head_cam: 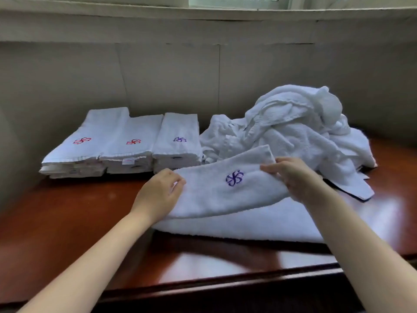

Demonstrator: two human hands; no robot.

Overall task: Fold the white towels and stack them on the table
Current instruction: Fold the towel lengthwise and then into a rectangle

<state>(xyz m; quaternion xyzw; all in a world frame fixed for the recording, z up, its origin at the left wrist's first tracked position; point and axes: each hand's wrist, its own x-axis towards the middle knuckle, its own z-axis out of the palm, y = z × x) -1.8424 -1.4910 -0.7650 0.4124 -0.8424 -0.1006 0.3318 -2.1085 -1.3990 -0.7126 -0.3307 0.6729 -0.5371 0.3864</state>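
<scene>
- Left forearm [90, 256] and right forearm [361, 245] reach from the near edge over the worktop [67, 222], one to each end of the towel in hand [214, 199].
- Left hand [161, 193]: grip pinching the flap's left end between thumb and curled fingers.
- Right hand [291, 177]: grip curled round the flap's right end. Holding both ends presumably keeps the fold line straight.
- The towel lies near centre. Its upper flap is raised and turned so that the purple emblem [234, 178] faces up, probably to match the finished stacks.
- A flat white layer [248, 224] lies beneath on the worktop; whether it is the same towel cannot be told.
- Three folded stacks stand side by side at far left: left stack [90, 141] and middle stack [133, 143] with red emblems, right stack [178, 141] with a purple one. The emblems suggest sorting by colour, so this towel likely belongs on the right stack.
- An unfolded heap [293, 127] sits at far right, just behind the hands, within easy reach; much folding remains.
- Surface: glossy reddish-brown wood, reflecting light.
- Room: a plain grey panelled wall [158, 75] rises behind, with a window [237, 0] at top.
</scene>
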